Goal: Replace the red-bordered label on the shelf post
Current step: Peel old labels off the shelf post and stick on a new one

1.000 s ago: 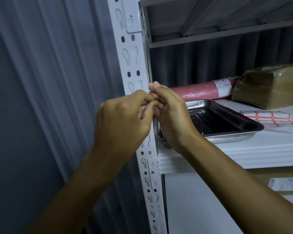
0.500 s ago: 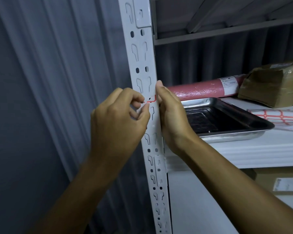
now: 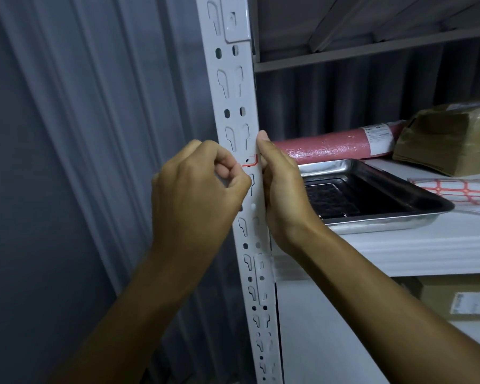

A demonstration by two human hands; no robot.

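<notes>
Red-bordered label [image 3: 250, 161] is seen on the front face of the white shelf post [image 3: 234, 106], its red outline showing only in the narrow gap between the two hands. Its left edge is met by the left hand [image 3: 203, 187], whose fingers are curled and whose thumb and forefinger appear to pinch at that edge, presumably so that a corner can be lifted or pressed flat; which of the two is meant cannot be told. Just to the right of that pinch, the post's edge is clasped by the right hand [image 3: 281, 189], the thumb laid upward along the post beside the label and the fingers wrapped behind it out of sight. This hold is judged to steady the post and keep the label's right end in place while the left end is worked.

Well to the right of both hands, on the shelf board [image 3: 427, 245], a metal tray [image 3: 372, 200] is set. Beyond it lies a sheet of red-bordered labels [image 3: 455, 189], probably kept within reach as the supply for the replacement. Behind these a pink roll [image 3: 336, 145] and a taped brown parcel [image 3: 449, 137] are stored.
</notes>
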